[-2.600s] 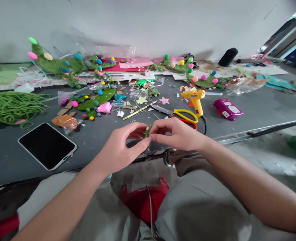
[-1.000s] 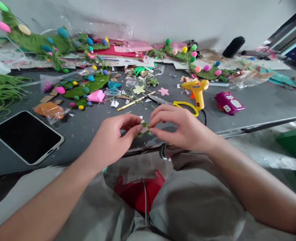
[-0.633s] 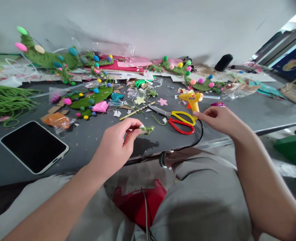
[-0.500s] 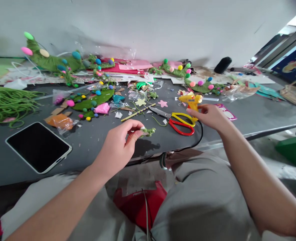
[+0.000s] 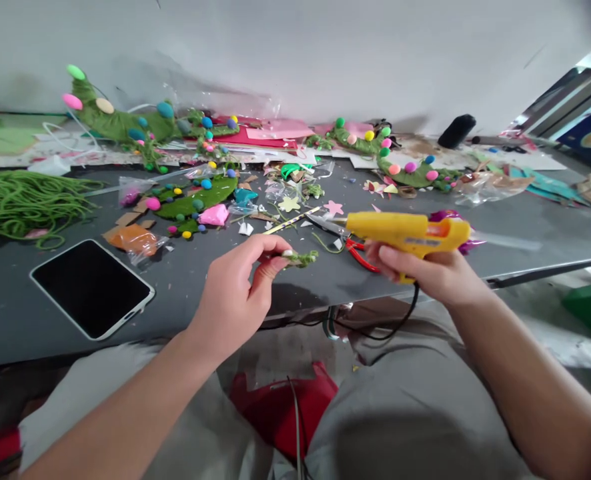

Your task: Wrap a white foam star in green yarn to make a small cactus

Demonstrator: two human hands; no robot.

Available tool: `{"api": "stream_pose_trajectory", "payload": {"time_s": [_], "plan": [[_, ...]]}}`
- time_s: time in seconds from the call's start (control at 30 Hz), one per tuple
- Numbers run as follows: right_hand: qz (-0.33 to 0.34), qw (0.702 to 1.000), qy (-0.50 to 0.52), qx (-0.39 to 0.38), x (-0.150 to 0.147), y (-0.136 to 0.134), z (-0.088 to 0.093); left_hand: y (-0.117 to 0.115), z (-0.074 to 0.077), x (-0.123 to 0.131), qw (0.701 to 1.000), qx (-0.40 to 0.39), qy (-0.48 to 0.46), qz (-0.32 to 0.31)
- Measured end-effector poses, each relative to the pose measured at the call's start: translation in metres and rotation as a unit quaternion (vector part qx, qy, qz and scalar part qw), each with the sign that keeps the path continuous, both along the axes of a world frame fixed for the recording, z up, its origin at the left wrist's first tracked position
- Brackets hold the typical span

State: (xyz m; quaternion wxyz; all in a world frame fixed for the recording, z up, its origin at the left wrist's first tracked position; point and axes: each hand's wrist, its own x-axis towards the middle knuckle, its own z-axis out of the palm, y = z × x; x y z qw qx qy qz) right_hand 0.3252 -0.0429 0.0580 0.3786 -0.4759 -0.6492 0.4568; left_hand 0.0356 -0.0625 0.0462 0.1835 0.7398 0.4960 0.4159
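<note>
Between thumb and fingers, my left hand point(image 5: 243, 287) pinches a small green yarn piece point(image 5: 304, 259) with a white bit on it, above the table's front edge. My right hand point(image 5: 425, 267) is wrapped round the handle of a yellow hot glue gun point(image 5: 400, 232), held up with its nozzle pointing left toward the yarn piece, a gap between them. A clear glue stick point(image 5: 508, 240) juts from its back. Partly hidden behind the gun lie scissors point(image 5: 360, 256) with a red handle showing. A striped pencil-like stick point(image 5: 291, 221) lies behind my left hand.
On the grey table point(image 5: 5, 300) are a tablet-like device point(image 5: 93, 287), green yarn point(image 5: 25, 207), an orange packet point(image 5: 135, 240) and a green felt leaf point(image 5: 210, 197) with pompoms. Decorated green crescents point(image 5: 110, 123) stand along the wall. The gun's black cord point(image 5: 405, 317) hangs over the front edge.
My right hand has lifted the glue gun off the table and brought it nearer, its nozzle now pointing left. My left hand keeps its pinch on the yarn piece. The view has shifted slightly.
</note>
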Motion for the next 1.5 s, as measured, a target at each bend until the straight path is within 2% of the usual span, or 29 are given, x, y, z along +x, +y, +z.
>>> {"api": "stream_pose_trajectory", "payload": {"time_s": [0.1,0.2,0.47,1.17,1.5], "plan": [[0.050,0.997,-0.035,0.040,-0.018,-0.015,0.005,0.000,-0.001,-0.001,1.000,-0.004,-0.006,0.011],[0.071,0.995,-0.048,0.051,-0.027,-0.019,0.006,0.000,-0.003,-0.003,1.000,-0.006,-0.022,0.018],[0.103,0.992,-0.056,0.037,-0.028,-0.017,0.002,-0.001,-0.003,-0.002,0.999,-0.018,-0.047,0.019],[0.128,0.986,-0.095,0.048,-0.028,-0.018,0.005,-0.002,-0.001,-0.002,0.996,-0.055,-0.065,0.025],[0.144,0.985,-0.094,0.022,-0.025,-0.017,0.003,-0.003,-0.001,-0.002,0.995,-0.068,-0.065,0.030]]}}
